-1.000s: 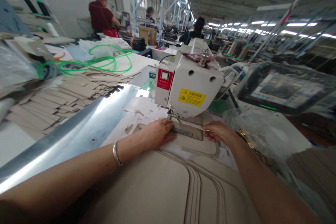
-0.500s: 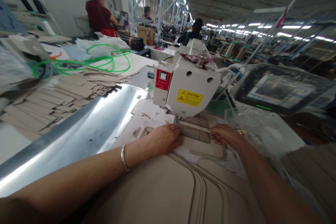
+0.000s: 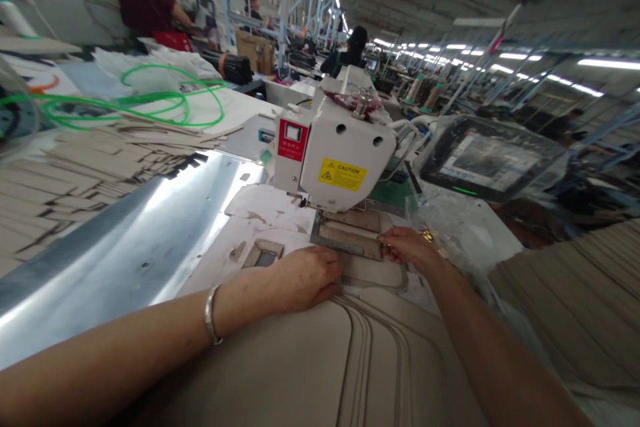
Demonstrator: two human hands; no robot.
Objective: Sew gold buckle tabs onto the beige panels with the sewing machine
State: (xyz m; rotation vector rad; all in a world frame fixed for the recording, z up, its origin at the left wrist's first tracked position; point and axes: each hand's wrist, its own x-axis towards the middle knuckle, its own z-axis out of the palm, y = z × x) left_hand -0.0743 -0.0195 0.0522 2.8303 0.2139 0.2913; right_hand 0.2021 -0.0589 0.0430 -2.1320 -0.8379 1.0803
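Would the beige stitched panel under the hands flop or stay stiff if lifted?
The beige panel is probably fairly stiff but not rigid: it looks thick and padded, with deep stitched grooves, so it likely bends slowly rather than flops. Its matte surface seems unlikely to be slippery. Its large size may make it sag if lifted by one edge.

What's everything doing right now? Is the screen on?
Left hand: resting on beige panel
Right hand: touching metal sewing frame
Sewing machine head: above the frame
Screen: on
Green tube: coiled
Beige cut pieces: stacked
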